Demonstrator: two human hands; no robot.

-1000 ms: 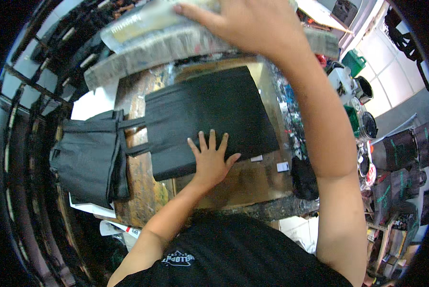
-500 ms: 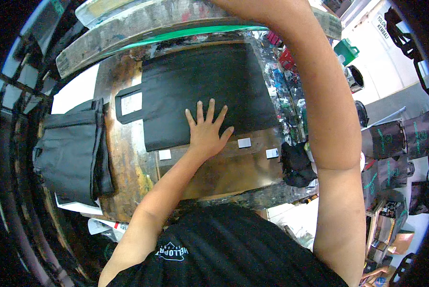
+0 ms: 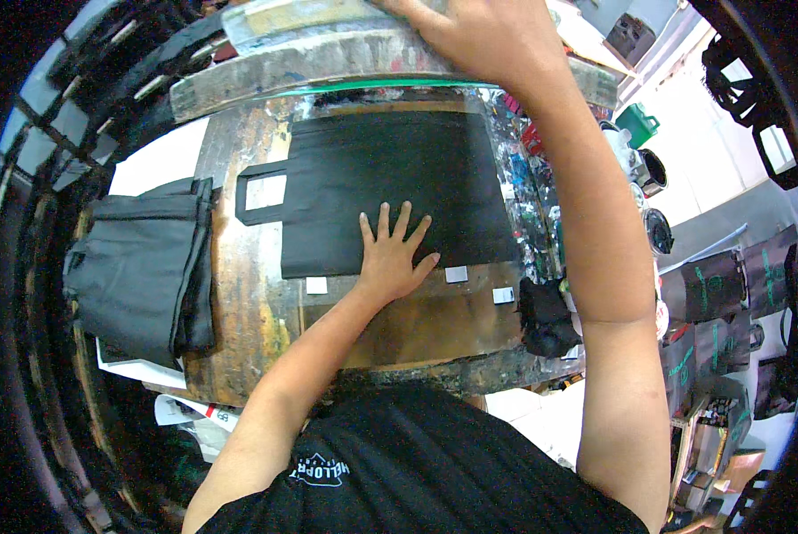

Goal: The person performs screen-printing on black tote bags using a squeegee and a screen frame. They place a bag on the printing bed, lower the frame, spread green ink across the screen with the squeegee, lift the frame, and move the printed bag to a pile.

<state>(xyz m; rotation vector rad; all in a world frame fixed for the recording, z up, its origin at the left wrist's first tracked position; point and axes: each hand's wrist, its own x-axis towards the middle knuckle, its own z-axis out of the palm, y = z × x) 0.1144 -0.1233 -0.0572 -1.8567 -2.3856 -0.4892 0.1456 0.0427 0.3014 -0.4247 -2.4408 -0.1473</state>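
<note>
A flat black cloth bag (image 3: 390, 187) with a loop handle on its left side lies on a paint-stained wooden board (image 3: 239, 294). My left hand (image 3: 392, 254) rests flat on the bag's near edge, fingers spread. My right hand (image 3: 483, 31) reaches far up and holds the near edge of a raised, paint-smeared printing frame (image 3: 328, 53) above the bag. Small white tape tabs (image 3: 457, 274) sit on the board beside the bag's near edge.
A stack of folded black bags (image 3: 141, 267) lies to the left on white paper. A crumpled black rag (image 3: 546, 316) sits at the board's right edge. Paint pots and a green can (image 3: 637, 125) stand to the right; dark printed bags (image 3: 719, 294) hang at far right.
The view has tilted, and the bag and board now sit lower. My right hand stays on the raised frame. My left hand remains flat on the bag.
</note>
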